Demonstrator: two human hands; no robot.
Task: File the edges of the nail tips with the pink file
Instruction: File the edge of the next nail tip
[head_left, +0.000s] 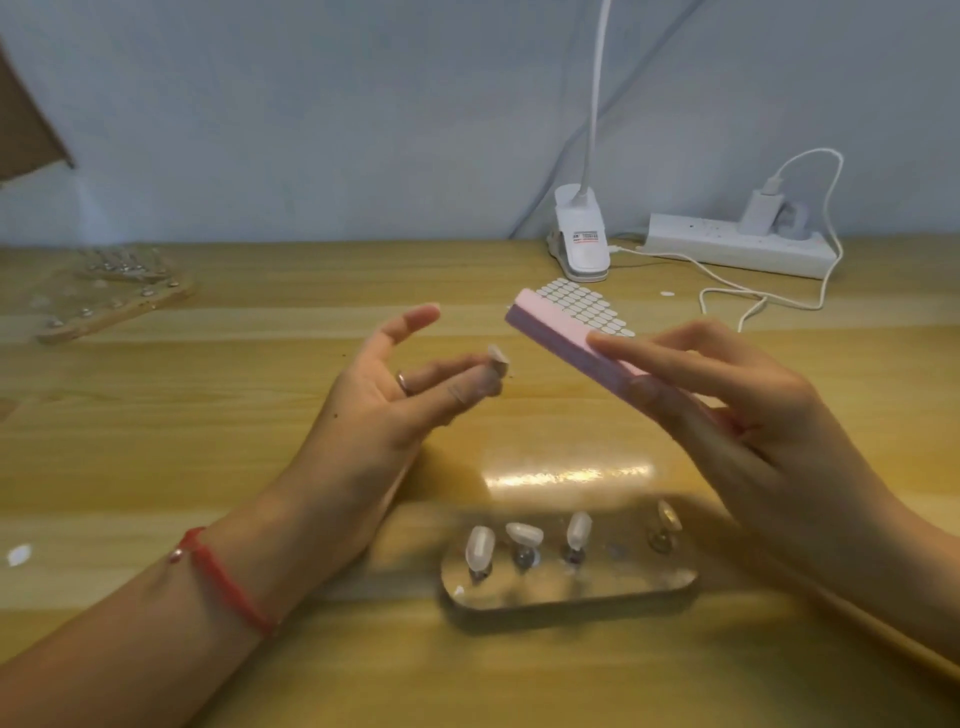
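Note:
My left hand (395, 395) pinches a small clear nail tip (498, 359) between thumb and forefinger, with the other fingers spread. My right hand (727, 415) grips the pink block file (561, 343) by its near end. The file's far end points up and left, a short gap to the right of the held tip. Below both hands a clear oval stand (571, 597) carries several nail tips (480, 548) on small pegs, one of them at the far right (667, 517).
A sheet of white oval stickers (576, 299) lies behind the file. A white clip lamp (582, 244) and a power strip (737, 249) with a white cable stand at the table's back right. More clear stands (104, 301) lie at the back left.

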